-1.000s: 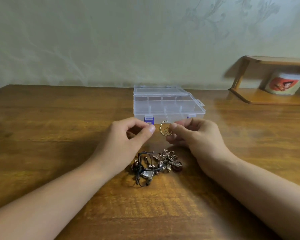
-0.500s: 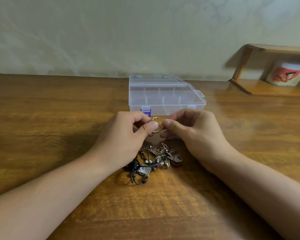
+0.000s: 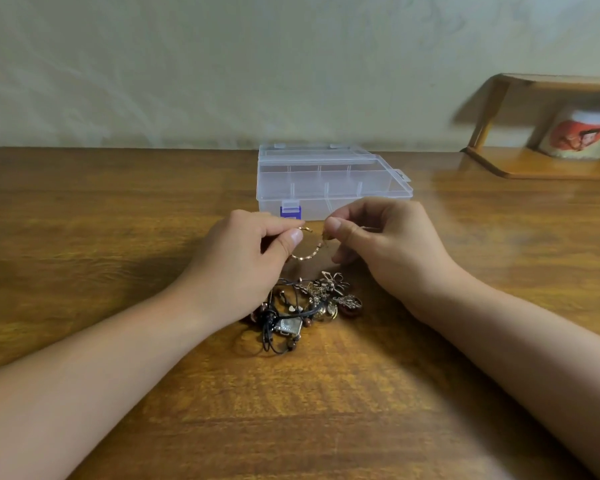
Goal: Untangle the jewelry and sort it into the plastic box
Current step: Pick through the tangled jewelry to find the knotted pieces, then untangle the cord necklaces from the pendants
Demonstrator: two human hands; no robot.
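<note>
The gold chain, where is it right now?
In the head view, centre: the gold chain hangs pinched between the left hand and right hand, above the jewelry pile, before the plastic box.

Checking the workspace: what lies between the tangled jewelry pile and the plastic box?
In the head view, both hands, left and right, pinch a gold hoop between pile and box.

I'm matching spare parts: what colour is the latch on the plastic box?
Purple, on the clear plastic box's latch, in the head view.
</note>
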